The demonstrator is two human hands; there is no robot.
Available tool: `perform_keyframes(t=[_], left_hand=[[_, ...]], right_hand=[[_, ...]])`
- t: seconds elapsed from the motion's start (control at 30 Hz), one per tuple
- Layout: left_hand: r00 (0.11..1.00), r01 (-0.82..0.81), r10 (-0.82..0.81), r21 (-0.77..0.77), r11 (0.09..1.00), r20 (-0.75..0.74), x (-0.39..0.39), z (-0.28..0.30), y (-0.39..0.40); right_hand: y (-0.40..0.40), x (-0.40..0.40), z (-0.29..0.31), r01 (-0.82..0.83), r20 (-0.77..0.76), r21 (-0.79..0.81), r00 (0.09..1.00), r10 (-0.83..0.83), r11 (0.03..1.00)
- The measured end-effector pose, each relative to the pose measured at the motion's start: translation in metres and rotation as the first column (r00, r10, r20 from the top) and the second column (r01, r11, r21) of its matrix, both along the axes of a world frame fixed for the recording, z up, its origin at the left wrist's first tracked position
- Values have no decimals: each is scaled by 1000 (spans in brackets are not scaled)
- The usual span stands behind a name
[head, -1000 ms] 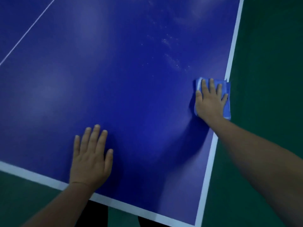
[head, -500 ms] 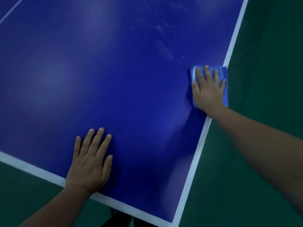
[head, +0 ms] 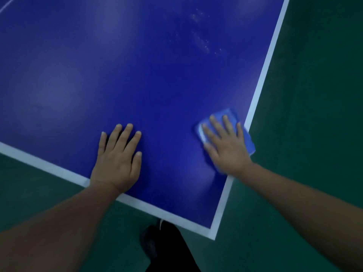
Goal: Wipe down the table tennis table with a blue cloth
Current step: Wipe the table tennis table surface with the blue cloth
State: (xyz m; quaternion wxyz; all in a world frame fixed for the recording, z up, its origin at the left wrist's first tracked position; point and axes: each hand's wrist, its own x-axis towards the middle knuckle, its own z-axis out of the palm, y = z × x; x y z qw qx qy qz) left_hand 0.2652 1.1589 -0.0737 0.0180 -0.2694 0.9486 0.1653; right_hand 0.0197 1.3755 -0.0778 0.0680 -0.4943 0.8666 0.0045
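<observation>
The person's right hand [head: 225, 146] presses flat, fingers straight, on a folded blue cloth [head: 246, 134] at the dark blue table tennis table's [head: 137, 75] white-lined right edge, while the left hand [head: 117, 160] lies spread open on its surface.

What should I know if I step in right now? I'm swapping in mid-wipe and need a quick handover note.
Left hand: flat on the table near its near edge, fingers straight, holding nothing.
Right hand: pressing the blue cloth flat with straight fingers, close to the table's right edge; part of the cloth hangs past the white border.
Done: cannot tell how much has been wiped; the surface near the hands shows no marks.
Left: pale specks show farther up the table near the right edge, so that patch probably needs a pass, then the far side.
</observation>
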Motion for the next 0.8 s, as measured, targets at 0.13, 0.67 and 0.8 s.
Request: perform_keyframes(t=[0.13,0.67,0.8], left_hand=[[999,-12,12,-6,1000,-39,2,-1,1],[1000,2,-2,-7,1000,-16,2,-3,-1],[1000,2,-2,-4,1000,-19,2,-3,-1]], right_hand=[[-32,29,0,326,-4,-17,945,-326,945],[-47,-32,3,521,75,-9,852,-519,854],[-69,24,-4,249,14,-40,968,-249,968]])
